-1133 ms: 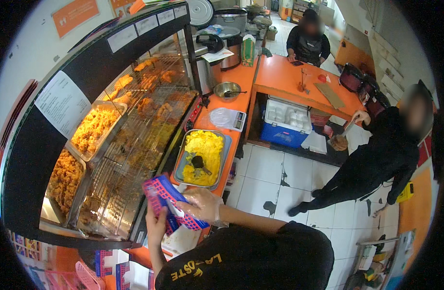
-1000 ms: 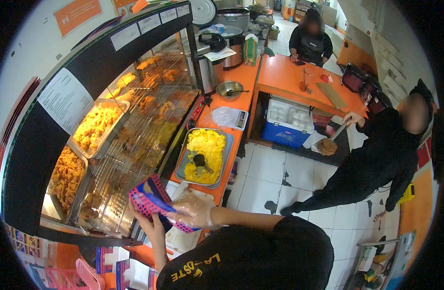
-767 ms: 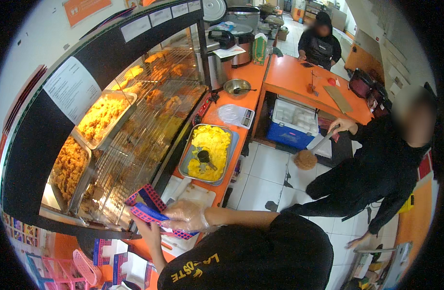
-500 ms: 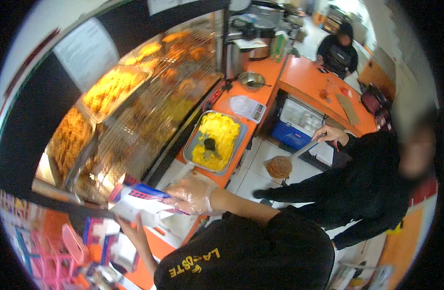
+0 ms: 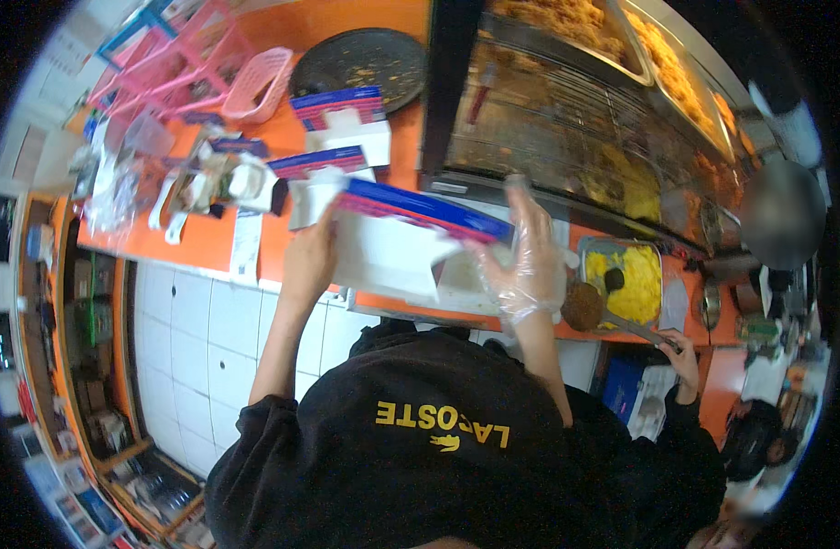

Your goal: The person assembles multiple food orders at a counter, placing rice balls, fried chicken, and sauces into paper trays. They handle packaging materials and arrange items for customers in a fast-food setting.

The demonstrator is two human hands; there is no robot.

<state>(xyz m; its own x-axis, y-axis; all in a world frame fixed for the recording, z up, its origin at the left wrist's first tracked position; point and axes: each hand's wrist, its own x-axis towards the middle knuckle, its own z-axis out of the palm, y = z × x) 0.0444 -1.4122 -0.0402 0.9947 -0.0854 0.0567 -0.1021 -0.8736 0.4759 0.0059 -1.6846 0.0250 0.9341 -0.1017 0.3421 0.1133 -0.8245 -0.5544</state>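
Note:
An open cardboard food box [image 5: 383, 247], white inside with a blue and red side, is held over the counter. My bare left hand [image 5: 312, 249] grips its left end. At the right end, my right hand [image 5: 532, 261], in a clear plastic glove, has its fingers stretched and spread, with the thumb by the box's corner; blur hides whether they touch. Two similar boxes, one a blue-edged box [image 5: 351, 114] and one a red-and-blue box [image 5: 324, 165], stand behind my left hand. To the right lies a metal tray of yellow food [image 5: 644, 284] with a dark round object in it.
A co-worker's hand [image 5: 683, 359] holds a ladle [image 5: 582, 306] of brown food beside the yellow tray. The heated glass display [image 5: 566, 119] stands at the back right. A round black tray [image 5: 360, 69], a pink basket [image 5: 258, 84] and cluttered packaging occupy the orange counter's left part.
My view has swung left along the counter, and the box has moved with my hands away from the display. My right fingers have spread. The co-worker's ladle has come to the yellow tray.

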